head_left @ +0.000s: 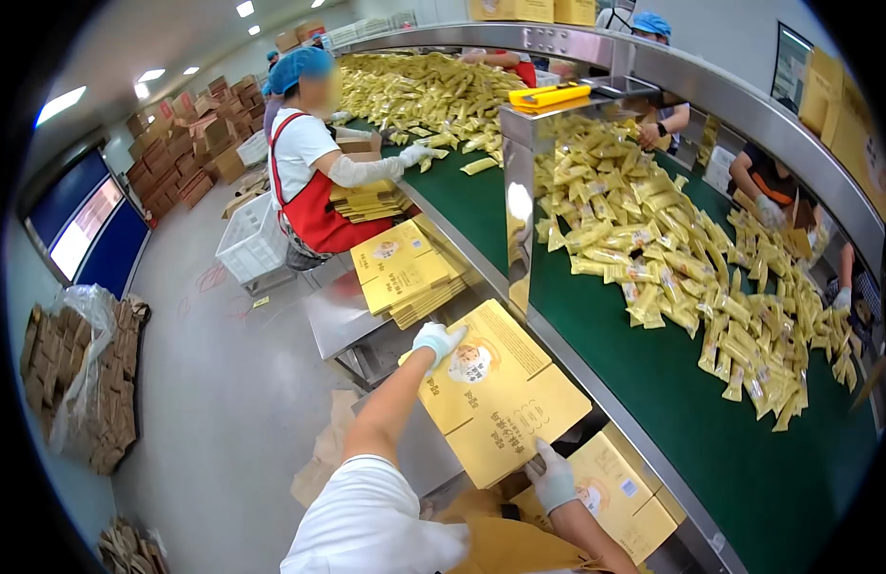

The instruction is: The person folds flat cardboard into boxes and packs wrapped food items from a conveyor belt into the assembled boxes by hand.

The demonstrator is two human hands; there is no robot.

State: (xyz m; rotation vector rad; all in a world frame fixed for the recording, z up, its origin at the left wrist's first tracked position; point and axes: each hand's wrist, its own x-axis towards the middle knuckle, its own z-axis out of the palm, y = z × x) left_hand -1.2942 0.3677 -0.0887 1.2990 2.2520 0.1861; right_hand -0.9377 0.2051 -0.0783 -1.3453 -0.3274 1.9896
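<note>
A flattened yellow carton (500,392), printed with a round cartoon picture and dark lettering, lies tilted in front of me, beside the conveyor's metal edge. Its edge looks thick, so more cartons may lie under it. My left hand (438,342), in a white glove, grips its far left edge, with fingers over the top face. At the near right edge my right hand (553,475), also gloved, is closed on the cardboard; part of its fingers is hidden beneath. Below my right hand is another stack of flattened yellow cartons (610,493).
Yellow-wrapped packets (653,239) cover much of the green conveyor belt (605,368) at right. A yellow cutter-like tool (550,96) lies on a metal post. A co-worker in a red apron (333,210) stands ahead, near stacked cartons (404,268) and a white crate (254,239).
</note>
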